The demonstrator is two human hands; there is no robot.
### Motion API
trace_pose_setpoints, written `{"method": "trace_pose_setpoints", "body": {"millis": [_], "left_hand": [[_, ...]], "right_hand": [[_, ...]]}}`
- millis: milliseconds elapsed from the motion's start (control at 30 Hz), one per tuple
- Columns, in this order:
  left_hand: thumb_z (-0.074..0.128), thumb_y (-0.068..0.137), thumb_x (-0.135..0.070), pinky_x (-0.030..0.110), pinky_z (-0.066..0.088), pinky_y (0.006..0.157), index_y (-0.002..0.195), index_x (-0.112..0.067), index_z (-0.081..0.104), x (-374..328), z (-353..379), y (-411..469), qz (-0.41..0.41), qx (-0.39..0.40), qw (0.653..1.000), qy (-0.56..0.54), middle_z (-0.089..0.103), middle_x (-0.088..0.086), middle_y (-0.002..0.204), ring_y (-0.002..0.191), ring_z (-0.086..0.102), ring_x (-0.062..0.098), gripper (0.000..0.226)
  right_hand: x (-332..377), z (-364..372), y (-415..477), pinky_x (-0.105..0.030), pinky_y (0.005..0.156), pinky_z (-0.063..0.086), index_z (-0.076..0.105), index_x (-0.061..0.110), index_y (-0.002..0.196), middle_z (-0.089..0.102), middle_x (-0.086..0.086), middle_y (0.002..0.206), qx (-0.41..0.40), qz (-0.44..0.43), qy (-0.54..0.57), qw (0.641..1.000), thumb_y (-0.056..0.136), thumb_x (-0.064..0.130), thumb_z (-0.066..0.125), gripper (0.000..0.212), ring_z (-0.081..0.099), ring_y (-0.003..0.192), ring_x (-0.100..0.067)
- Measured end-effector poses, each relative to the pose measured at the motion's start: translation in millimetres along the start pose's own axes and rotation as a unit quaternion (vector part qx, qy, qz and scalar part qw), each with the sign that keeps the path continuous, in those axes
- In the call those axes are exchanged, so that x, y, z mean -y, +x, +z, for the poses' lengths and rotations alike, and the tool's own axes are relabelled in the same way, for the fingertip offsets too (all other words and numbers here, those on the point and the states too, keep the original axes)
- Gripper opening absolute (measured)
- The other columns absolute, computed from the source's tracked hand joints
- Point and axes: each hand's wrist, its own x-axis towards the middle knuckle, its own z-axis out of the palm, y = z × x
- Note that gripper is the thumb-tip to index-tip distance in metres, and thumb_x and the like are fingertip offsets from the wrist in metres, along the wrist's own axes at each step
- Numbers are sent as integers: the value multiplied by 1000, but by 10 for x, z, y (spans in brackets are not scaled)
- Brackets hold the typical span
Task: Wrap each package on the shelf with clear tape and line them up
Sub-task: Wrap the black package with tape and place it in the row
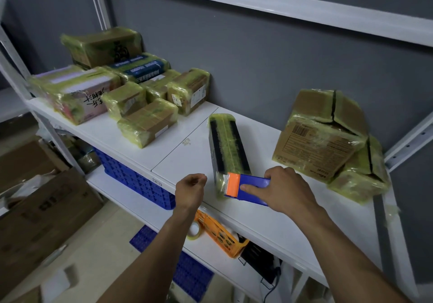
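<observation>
A long black package (228, 148) wrapped in yellowish tape lies on the white shelf (187, 138), its near end at the shelf's front. My right hand (284, 189) grips a blue tape dispenser with an orange head (247, 186), and that head presses against the near end of the long package. My left hand (191, 190) hovers just left of the package with its fingers curled, holding nothing I can make out. A group of several taped packages (131, 92) sits at the shelf's left. Taped cardboard boxes (328, 138) are piled at the right.
The lower shelf holds a blue crate (138, 181), an orange basket (222, 234) and a tape roll (194, 231). Brown cartons (39, 209) stand on the floor at left. A grey wall backs the shelf, and a white beam (257, 0) crosses above.
</observation>
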Motion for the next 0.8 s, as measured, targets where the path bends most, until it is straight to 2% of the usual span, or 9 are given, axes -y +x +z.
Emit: {"method": "trace_pose_setpoints", "body": {"millis": [100,167,233,333,467,567,667,733,800], "left_hand": [[74,92,-25,22,51,82,86,-32,73,56,85,72,-2,10,1000,23,72,-16,93,95,67,5,9],[75,91,-25,28,52,91,97,-26,78,81,122,113,-5,21,999,27,73,-14,97,99,67,7,6],[75,91,-27,29,52,95,107,-21,79,72,159,146,2,34,999,42,75,-9,105,103,66,9,18],[73,93,-31,16,48,81,113,-22,78,48,215,189,29,38,995,89,75,-8,114,105,67,10,23],[74,92,-39,27,47,95,139,-15,61,17,256,236,21,48,991,121,67,-5,132,119,63,16,55],[77,90,-30,26,54,91,128,-16,68,19,262,217,66,30,991,109,73,-3,120,106,68,11,42],[71,95,-19,10,52,77,110,-28,74,95,294,104,95,36,993,54,74,-16,106,95,69,-1,18],[62,100,-13,15,54,85,117,-23,75,173,322,19,113,78,990,44,73,-20,109,104,68,2,23],[58,102,-11,30,54,100,130,-14,68,188,327,-16,124,115,984,62,71,-10,122,115,65,8,29]], "right_hand": [[9,7,56,-23,55,43,52,26,90,54,13,78,6,16,3,1000,72,84,67,63,62,77,-11],[5,11,90,-24,56,44,52,25,91,54,12,78,9,24,3,1000,71,85,68,64,63,79,-12],[-14,16,121,-26,58,46,52,24,88,57,10,81,8,27,6,1000,69,85,68,65,64,79,-12],[-27,23,145,-26,58,46,53,25,87,61,7,84,8,30,13,999,68,86,68,65,64,79,-12],[-36,24,180,-24,55,43,51,27,84,59,9,80,14,35,12,999,69,85,69,63,64,77,-11],[-50,23,203,-23,52,41,52,26,81,59,11,77,13,37,15,999,69,85,69,63,62,72,-7],[-59,43,225,-23,52,40,53,26,81,59,10,76,15,39,17,999,69,85,70,62,62,71,-8],[-72,50,234,-24,51,38,52,26,79,58,9,74,12,41,12,999,69,85,69,63,60,69,-8],[-98,38,245,-25,50,36,52,25,75,58,8,71,2,41,7,999,68,86,69,64,59,66,-8]]}}
